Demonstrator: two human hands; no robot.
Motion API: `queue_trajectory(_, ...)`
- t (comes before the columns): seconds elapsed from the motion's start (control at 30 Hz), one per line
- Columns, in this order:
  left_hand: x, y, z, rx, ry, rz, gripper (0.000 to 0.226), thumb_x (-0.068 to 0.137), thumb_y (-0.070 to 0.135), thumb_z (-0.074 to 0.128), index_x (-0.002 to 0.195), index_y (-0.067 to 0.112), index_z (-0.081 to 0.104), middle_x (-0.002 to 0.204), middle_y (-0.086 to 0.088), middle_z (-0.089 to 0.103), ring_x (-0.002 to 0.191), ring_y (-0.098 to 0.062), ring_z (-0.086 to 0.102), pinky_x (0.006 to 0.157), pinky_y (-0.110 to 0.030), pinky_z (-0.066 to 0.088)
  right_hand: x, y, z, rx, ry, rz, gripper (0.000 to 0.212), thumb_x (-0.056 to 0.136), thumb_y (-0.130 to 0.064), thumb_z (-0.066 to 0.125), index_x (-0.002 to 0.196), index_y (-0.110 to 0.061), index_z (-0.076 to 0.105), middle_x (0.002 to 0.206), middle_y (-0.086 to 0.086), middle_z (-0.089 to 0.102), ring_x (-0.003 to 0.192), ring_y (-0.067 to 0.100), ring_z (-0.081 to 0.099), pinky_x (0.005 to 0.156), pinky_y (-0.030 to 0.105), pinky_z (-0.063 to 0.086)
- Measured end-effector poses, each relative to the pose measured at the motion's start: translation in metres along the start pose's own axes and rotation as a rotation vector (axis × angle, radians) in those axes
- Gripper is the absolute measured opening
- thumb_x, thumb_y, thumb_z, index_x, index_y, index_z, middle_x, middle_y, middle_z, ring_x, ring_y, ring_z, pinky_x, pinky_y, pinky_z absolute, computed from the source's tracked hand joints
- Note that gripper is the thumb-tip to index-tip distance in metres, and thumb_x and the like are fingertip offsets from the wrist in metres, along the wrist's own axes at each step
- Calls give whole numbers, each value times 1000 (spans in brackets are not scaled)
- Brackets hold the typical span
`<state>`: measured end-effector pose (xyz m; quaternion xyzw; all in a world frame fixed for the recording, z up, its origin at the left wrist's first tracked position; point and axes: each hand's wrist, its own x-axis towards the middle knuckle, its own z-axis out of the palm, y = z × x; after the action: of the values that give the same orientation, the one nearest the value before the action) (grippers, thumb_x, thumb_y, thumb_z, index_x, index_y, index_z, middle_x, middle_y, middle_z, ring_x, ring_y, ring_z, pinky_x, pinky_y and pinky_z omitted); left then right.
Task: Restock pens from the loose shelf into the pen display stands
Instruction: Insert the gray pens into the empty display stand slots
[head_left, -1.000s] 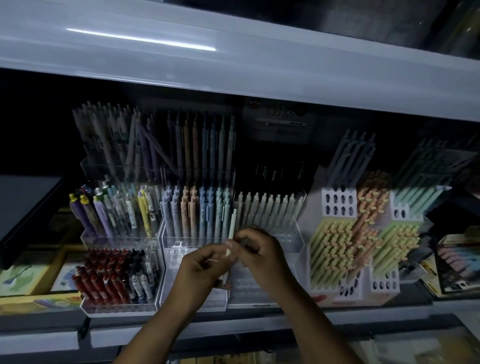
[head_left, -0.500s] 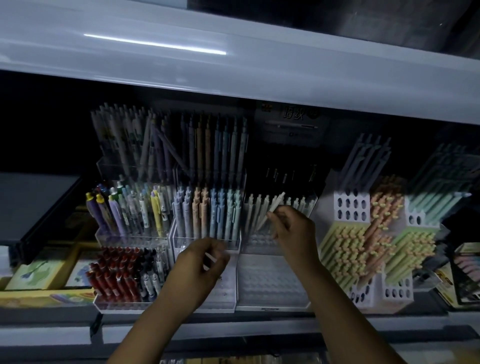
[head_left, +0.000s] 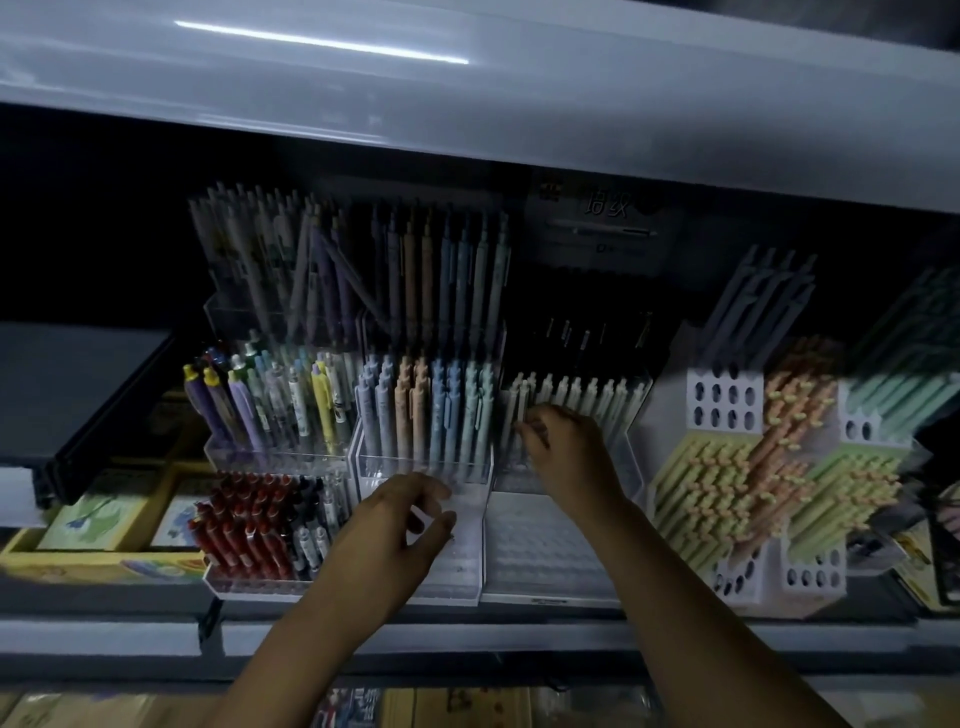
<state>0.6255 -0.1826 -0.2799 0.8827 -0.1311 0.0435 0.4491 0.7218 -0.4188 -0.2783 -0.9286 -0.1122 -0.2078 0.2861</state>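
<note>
Dimly lit, a shop shelf holds pen stands, and two bare arms reach up to it. Far left of the left hand lie yellow boxes. Just left of that hand, red pens stand packed together, with purple and yellow pens on the tier behind them.

The left hand hovers in front of an empty clear tray. Its fingers are loosely curled, and blur hides whether it holds anything. Behind its fingers stand pastel pens in blue, peach and mint.

Just to the right, the right hand reaches further back, over the empty front tier of a clear stand. Its fingertips pinch a cream pen. The pen stands upright at the left end of a row of cream pens in that stand's back tier.

Right of this hand, white block stands with round holes hold slanting yellow, orange and green pens.
</note>
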Motion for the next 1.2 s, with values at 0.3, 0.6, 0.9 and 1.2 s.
queue_trajectory(0.3, -14, 0, 6, -24, -18, -31, 13, 98, 29, 64, 108, 37, 61, 98, 17, 63, 85, -8, 63, 70, -24, 52, -5, -2, -4, 48, 15, 84, 36, 97, -17, 67, 66, -7, 50, 50, 8, 47, 45, 19, 49, 49, 31, 39)
queue_trajectory(0.6, -30, 16, 11, 31, 20, -79, 12, 98, 31, 64, 107, 37, 61, 98, 19, 62, 85, -5, 62, 67, -17, 47, -5, -6, -8, 2, -70, 56, 30, 97, -14, 65, 71, 0, 60, 56, 11, 52, 54, 27, 53, 57, 35, 47)
queue_trajectory(0.9, -56, 55, -2, 54, 198, -157, 12, 97, 36, 64, 109, 34, 62, 95, 16, 65, 83, -3, 64, 68, -28, 53, -23, -46, -49, -196, -74, -10, 22, 97, -19, 54, 79, -12, 64, 71, 6, 62, 61, 27, 57, 52, 30, 36)
queue_trajectory(1.2, -116, 98, -62, 256, 370, -304, 15, 96, 43, 63, 109, 35, 61, 100, 16, 64, 86, -3, 62, 74, -34, 56, -35, -151, -72, -116, -603, -570, 28, 103, -35, 52, 126, -20, 56, 123, 1, 57, 102, 26, 57, 85, 42, 50)
